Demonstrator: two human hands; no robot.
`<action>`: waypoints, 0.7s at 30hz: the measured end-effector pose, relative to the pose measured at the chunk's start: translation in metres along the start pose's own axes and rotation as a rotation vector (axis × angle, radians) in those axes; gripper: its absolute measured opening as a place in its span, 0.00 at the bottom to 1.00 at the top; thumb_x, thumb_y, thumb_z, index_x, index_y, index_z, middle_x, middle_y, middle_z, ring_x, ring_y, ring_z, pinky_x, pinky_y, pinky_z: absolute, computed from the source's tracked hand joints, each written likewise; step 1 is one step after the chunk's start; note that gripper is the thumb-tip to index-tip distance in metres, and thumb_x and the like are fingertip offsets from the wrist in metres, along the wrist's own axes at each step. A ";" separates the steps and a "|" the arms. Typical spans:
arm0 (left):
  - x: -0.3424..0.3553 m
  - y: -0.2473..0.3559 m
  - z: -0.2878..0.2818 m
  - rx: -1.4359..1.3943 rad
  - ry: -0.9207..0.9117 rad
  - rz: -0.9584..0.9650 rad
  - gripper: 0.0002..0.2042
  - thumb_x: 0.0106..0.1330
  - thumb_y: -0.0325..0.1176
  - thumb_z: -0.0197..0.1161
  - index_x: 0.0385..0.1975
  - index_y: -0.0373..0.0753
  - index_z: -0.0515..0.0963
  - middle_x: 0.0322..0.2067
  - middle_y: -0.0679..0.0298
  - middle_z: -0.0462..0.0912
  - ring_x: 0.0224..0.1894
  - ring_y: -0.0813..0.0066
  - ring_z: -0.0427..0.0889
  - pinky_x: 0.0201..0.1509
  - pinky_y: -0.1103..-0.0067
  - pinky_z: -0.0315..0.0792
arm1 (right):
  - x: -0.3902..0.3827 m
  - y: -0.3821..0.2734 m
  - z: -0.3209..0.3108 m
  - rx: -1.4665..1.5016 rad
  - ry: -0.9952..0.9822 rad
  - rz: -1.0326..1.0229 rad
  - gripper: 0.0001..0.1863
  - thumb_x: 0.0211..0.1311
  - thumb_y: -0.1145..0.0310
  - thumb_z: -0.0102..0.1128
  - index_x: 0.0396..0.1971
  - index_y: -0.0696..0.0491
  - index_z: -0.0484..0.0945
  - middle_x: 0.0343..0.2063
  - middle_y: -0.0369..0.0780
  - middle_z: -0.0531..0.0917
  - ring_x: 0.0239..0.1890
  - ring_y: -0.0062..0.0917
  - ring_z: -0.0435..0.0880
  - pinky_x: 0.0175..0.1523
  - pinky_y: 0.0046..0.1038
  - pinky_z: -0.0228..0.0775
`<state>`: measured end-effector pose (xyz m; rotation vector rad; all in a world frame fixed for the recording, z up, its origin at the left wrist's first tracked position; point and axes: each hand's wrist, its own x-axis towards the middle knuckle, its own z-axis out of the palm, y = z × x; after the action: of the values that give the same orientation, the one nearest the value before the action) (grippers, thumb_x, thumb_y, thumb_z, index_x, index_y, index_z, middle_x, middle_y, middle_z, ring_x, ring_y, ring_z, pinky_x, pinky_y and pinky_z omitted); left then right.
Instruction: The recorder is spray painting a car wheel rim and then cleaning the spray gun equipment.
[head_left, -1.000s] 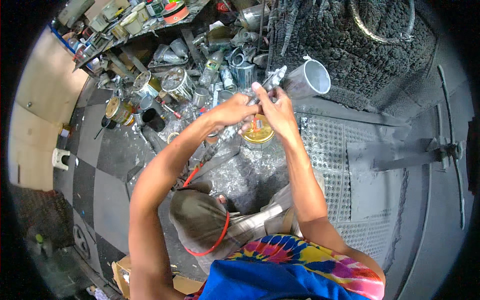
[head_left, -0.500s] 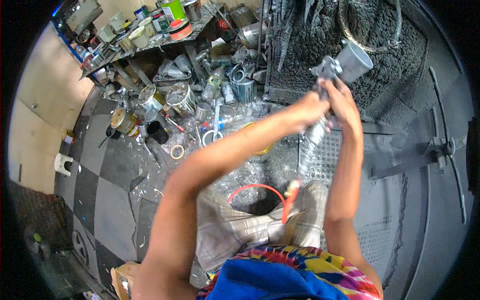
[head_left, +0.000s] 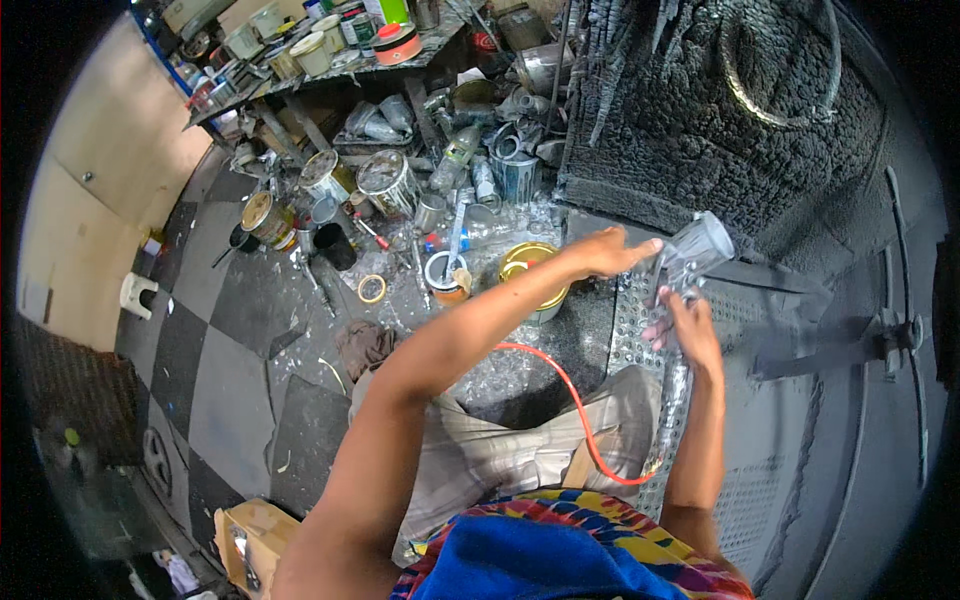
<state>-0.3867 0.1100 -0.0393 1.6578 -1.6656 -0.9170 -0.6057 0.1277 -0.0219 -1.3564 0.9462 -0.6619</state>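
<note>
Spray gun (head_left: 677, 268) up in the right hand (head_left: 690, 325), fingers wrapped round its handle! Left hand (head_left: 608, 253) stretched one finger toward the cup (head_left: 704, 243) (contact, I couldn't tell). Handling looked the step; the next move seemingly called for steadiness.

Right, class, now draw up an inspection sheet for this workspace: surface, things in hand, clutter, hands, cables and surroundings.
Surface: checkered floor with pale specks.
Things in hand: spray gun with a cup, blurred.
Clutter: cans, a bottle, a tape roll.
Hands: right hand grips the spray gun; left hand beside the cup, touch unclear.
Cables: red hose curving over the trousers.
Surroundings: bench crowded with tubs; rough dark panel.
</note>
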 end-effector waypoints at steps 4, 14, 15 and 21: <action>0.011 0.005 0.009 0.185 -0.088 -0.013 0.50 0.58 0.78 0.43 0.26 0.22 0.81 0.22 0.48 0.82 0.26 0.58 0.84 0.36 0.62 0.77 | -0.012 0.005 0.012 -0.027 -0.012 -0.049 0.15 0.71 0.63 0.53 0.47 0.60 0.71 0.35 0.45 0.84 0.16 0.23 0.81 0.15 0.22 0.67; 0.014 0.025 -0.005 0.122 -0.316 -0.135 0.60 0.47 0.85 0.43 0.38 0.15 0.78 0.32 0.44 0.83 0.27 0.60 0.86 0.28 0.70 0.80 | -0.008 0.014 0.005 -0.074 0.015 0.020 0.16 0.71 0.58 0.53 0.45 0.57 0.71 0.32 0.42 0.85 0.12 0.20 0.75 0.15 0.21 0.63; 0.016 0.025 -0.002 0.129 -0.306 -0.143 0.59 0.47 0.85 0.43 0.35 0.17 0.80 0.30 0.44 0.84 0.28 0.59 0.87 0.29 0.69 0.80 | -0.007 0.018 0.005 -0.049 0.024 -0.024 0.18 0.72 0.55 0.53 0.40 0.58 0.73 0.27 0.40 0.83 0.11 0.19 0.72 0.14 0.21 0.62; 0.027 0.021 0.016 0.175 -0.281 -0.169 0.55 0.47 0.85 0.45 0.27 0.21 0.82 0.23 0.49 0.82 0.24 0.60 0.85 0.28 0.67 0.80 | 0.001 0.031 -0.001 -0.150 0.093 0.030 0.24 0.72 0.50 0.52 0.31 0.59 0.74 0.19 0.37 0.78 0.10 0.17 0.70 0.13 0.21 0.60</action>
<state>-0.4123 0.0835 -0.0325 1.8803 -1.8565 -1.1597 -0.6104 0.1303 -0.0528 -1.4506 1.1065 -0.6460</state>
